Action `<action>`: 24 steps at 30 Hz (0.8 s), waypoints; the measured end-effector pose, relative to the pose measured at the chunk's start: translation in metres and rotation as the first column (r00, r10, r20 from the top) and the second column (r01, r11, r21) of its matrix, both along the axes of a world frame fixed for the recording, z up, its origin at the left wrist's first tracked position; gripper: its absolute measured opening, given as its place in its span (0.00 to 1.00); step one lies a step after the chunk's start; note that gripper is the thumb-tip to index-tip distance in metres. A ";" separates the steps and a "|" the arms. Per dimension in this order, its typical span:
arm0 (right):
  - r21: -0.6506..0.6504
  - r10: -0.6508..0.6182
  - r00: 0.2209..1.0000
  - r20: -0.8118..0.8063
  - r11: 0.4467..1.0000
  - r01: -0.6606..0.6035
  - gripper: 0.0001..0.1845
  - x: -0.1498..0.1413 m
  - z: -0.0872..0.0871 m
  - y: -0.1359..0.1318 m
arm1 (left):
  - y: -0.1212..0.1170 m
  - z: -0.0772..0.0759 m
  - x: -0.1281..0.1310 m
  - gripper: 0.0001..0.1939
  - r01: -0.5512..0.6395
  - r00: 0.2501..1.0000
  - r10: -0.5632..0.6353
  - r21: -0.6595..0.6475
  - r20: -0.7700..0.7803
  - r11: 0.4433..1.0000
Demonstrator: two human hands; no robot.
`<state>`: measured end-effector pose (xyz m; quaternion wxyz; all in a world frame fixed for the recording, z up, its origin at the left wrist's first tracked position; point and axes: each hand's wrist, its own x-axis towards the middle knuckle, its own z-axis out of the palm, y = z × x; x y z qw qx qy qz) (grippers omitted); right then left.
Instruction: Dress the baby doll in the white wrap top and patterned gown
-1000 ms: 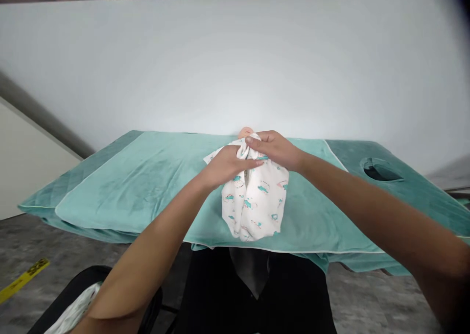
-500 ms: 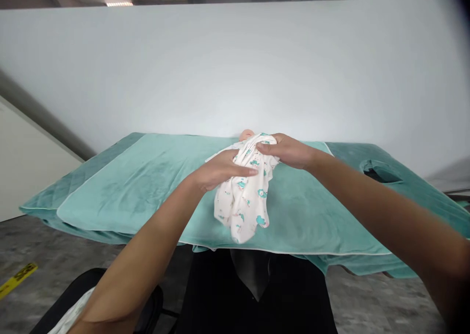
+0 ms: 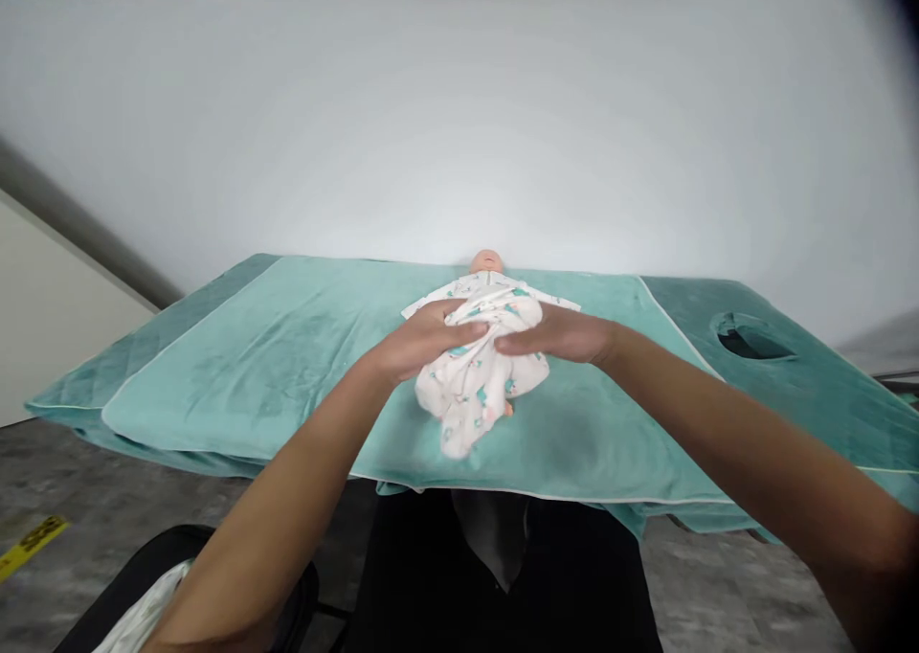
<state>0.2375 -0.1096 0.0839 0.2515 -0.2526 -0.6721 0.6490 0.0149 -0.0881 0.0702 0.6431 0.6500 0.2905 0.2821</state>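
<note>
A baby doll (image 3: 487,261) lies on its back, its head toward the wall and a white printed long-sleeved top (image 3: 437,296) on its upper body. Bunched over its middle is a white baby garment (image 3: 470,385) with teal animal prints; I cannot tell its exact kind. My left hand (image 3: 429,335) grips the gathered cloth from the left, thumb on top. From the right, my right hand (image 3: 552,332) holds the same bunch, its fingers partly behind the cloth. Below the hands the loose part hangs down over the doll's legs, and a small skin-coloured bit of doll (image 3: 509,408) peeks out.
A teal velvet cover (image 3: 236,347) lies over the massage bed, with a face hole (image 3: 753,337) at the right. Behind stands a white wall (image 3: 459,126). At lower left is a black chair (image 3: 144,576) with white cloth (image 3: 147,615) on it.
Both hands have come down and nearer to me with the bunched garment. The doll's head, top and both sleeves now show more fully, and the garment's lower end is more crumpled.
</note>
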 end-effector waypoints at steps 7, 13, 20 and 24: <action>-0.109 -0.120 0.988 -0.099 0.988 0.109 0.28 -0.015 -0.025 -0.008 | 0.008 -0.032 -0.001 0.25 -0.176 0.947 0.184 -0.057 0.263 0.983; -0.088 0.101 0.992 0.081 0.992 -0.094 0.20 -0.028 -0.032 -0.018 | -0.001 -0.049 0.015 0.17 -0.279 0.940 0.281 -0.039 0.194 0.959; -0.389 -0.261 0.939 -0.224 0.907 0.160 0.27 -0.021 -0.119 -0.047 | -0.023 -0.084 0.010 0.20 -0.024 0.971 0.009 -0.063 -0.238 0.998; -0.547 -0.529 0.841 -0.110 0.739 0.393 0.28 -0.022 -0.180 -0.068 | -0.021 -0.103 0.006 0.25 -0.008 0.911 -0.038 -0.110 -0.410 0.994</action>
